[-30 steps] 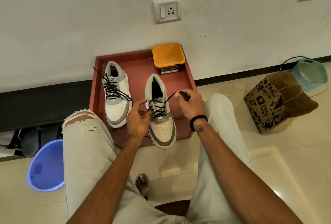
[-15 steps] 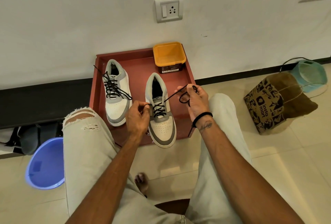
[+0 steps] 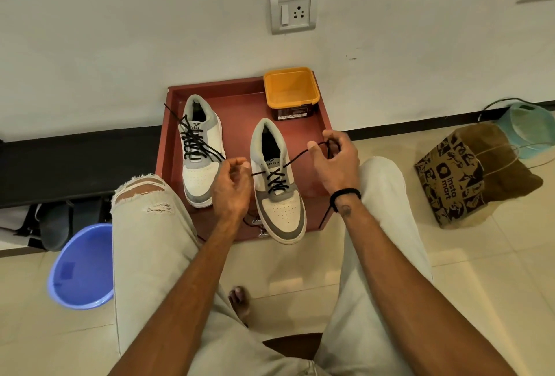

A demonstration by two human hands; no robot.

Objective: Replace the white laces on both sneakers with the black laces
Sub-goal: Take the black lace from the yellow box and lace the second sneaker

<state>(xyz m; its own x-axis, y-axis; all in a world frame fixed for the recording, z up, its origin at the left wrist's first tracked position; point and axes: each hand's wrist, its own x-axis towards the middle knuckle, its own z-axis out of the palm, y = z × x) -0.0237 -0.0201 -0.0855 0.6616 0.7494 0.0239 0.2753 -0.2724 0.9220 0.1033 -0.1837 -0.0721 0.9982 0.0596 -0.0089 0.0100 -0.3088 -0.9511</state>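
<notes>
Right hand (image 3: 335,162): fingers (image 3: 312,147) curled around one end of the black lace (image 3: 292,161), pinching it, with some slack looped inside the fist and a loose tail dangling down past the wrist. Left hand (image 3: 232,183): fingers bunched together, pinching the other end of that same lace right at the side of the shoe. Between the two hands the lace runs up out of the right sneaker (image 3: 277,183), which has only its lower eyelets crossed in black, the top ones bare. That shoe sits on a red tray (image 3: 240,99) with its toe hanging over the near edge.

Just left of it, also on the tray, is the left sneaker (image 3: 199,150), already done up in its own black lace (image 3: 192,138), ends trailing loose toward the tray's far left corner. An orange tub (image 3: 291,90) sits in the far right corner of the tray, against the wall.

The tray is on the tile floor (image 3: 480,270). A blue bucket (image 3: 82,267) stands off to the left by the person's knee, and a printed paper bag (image 3: 450,177) is off to the right with a teal bucket (image 3: 530,128) behind it. Wall socket (image 3: 292,9) above the tray.
</notes>
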